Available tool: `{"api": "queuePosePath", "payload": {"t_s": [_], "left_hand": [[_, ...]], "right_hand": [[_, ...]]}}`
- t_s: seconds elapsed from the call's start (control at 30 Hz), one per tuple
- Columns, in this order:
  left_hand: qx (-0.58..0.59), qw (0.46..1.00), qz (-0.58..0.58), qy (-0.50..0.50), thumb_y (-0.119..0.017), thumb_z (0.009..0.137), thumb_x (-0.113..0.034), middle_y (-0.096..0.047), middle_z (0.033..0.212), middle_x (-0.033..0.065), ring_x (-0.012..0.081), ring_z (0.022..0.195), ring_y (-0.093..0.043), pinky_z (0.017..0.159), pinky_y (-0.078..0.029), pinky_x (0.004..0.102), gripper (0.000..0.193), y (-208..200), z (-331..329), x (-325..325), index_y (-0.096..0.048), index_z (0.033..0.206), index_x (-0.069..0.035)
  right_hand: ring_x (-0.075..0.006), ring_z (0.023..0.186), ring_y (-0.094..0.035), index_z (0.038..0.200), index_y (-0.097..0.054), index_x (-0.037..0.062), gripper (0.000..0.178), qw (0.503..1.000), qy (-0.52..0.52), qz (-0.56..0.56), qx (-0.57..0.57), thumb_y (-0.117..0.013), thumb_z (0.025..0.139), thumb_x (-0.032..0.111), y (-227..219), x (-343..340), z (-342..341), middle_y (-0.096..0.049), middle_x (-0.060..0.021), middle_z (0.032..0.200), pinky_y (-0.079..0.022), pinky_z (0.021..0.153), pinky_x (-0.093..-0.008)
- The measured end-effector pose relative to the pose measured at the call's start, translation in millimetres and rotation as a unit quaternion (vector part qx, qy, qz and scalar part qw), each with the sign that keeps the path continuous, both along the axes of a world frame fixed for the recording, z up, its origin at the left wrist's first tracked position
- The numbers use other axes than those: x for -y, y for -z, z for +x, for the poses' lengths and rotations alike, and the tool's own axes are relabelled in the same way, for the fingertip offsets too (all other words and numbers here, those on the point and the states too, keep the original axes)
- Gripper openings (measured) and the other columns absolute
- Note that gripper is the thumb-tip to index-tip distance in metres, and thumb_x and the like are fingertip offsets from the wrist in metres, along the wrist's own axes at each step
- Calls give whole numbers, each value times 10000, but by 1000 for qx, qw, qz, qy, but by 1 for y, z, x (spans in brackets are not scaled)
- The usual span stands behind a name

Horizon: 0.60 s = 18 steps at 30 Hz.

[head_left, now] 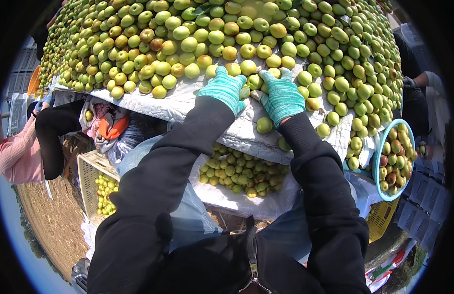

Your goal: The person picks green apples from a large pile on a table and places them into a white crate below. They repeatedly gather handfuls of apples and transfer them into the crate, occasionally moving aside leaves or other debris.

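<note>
A large heap of green jujubes (189, 44), some with reddish-brown patches, covers the quilted pale cloth (158, 105) before me. Both my hands wear teal knitted gloves and meet the near edge of the heap. My left hand (222, 91) curls its fingers and thumb around a jujube (244, 92) at its inner side. Just right of it, my right hand (283, 96) spreads its fingers over the fruit, thumb pointing left. Another jujube (255, 82) sits between the two hands. One loose jujube (264, 125) lies on the cloth below them.
Below the cloth edge, more jujubes (244, 169) fill a lined container at my lap. A blue-rimmed basket (381, 161) of redder jujubes stands at right, above a yellow crate (381, 220). A beige crate (92, 166) is at left, near a person in a pink sleeve (23, 152).
</note>
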<state>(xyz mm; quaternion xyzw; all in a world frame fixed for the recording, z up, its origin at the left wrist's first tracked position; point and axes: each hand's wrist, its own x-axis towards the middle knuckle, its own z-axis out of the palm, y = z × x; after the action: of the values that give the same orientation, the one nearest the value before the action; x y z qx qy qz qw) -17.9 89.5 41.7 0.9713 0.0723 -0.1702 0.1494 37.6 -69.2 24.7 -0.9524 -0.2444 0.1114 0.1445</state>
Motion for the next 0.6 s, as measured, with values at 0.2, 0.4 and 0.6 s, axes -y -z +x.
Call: {"api": "queuePosePath", "payload": {"t_s": [0.2,0.4,0.6], "left_hand": [[54,991,-119,-21,-808,708,-277,-426,1242,208,343,1138,-501,946,-461,414,641,14,-2,-11,-527,1272,-158],[-83,751,-653,-54,-696,829,-351,-581,1136,66,138,991,-580,810,-512,277,632,-13,-30,-23,-434,1333,-73],[-114,772,-624,16,-488,989,-299,-617,1061,91,156,936,-616,762,-536,302,390,-29,-59,-12,-495,1266,-24]], "right_hand": [[-285,947,-624,1121,-596,113,350,994,2,104,-40,-708,819,249,0,18,7,-519,-171,1202,-533,797,-375],[-110,742,-598,1155,-579,89,410,846,12,308,-435,-746,796,196,-52,58,-1,-577,-69,1043,-527,599,-242],[-312,1067,-561,1327,-485,92,621,920,-180,336,-89,-747,770,178,-45,45,-62,-556,-154,1169,-465,925,-387]]}}
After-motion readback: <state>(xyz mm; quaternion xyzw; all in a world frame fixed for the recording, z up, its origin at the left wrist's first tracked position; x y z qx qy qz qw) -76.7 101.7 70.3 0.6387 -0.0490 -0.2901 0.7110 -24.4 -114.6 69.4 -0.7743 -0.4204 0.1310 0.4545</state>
